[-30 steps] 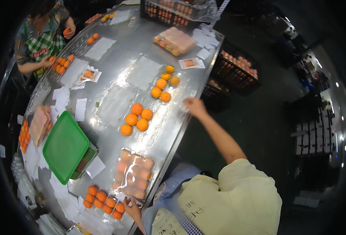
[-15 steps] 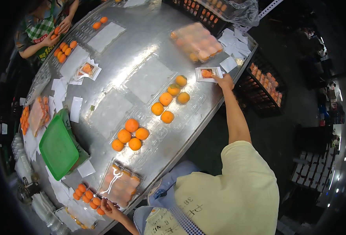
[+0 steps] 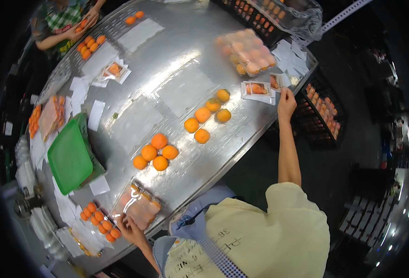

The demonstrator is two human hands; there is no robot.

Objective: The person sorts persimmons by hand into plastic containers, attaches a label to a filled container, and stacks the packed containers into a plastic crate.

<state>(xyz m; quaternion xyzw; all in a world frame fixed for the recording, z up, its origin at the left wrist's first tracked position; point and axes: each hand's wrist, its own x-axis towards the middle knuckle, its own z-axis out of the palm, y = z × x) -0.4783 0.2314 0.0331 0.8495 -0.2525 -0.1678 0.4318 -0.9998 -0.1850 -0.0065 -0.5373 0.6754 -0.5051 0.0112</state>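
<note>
Since the earlier frame, the right hand [image 3: 287, 105] has moved off the pile of cards [image 3: 258, 91], and one card [image 3: 275, 82] now shows just beside this pile. From my distant place I see this card pinched at its edge in the right fingers. The left hand [image 3: 131, 230] is at the near side of the box [image 3: 137, 206], fingers half bent; whether it grips, I cannot tell. The loose oranges [image 3: 159, 141] lie on the table [image 3: 230, 164], between the two hands.
</note>
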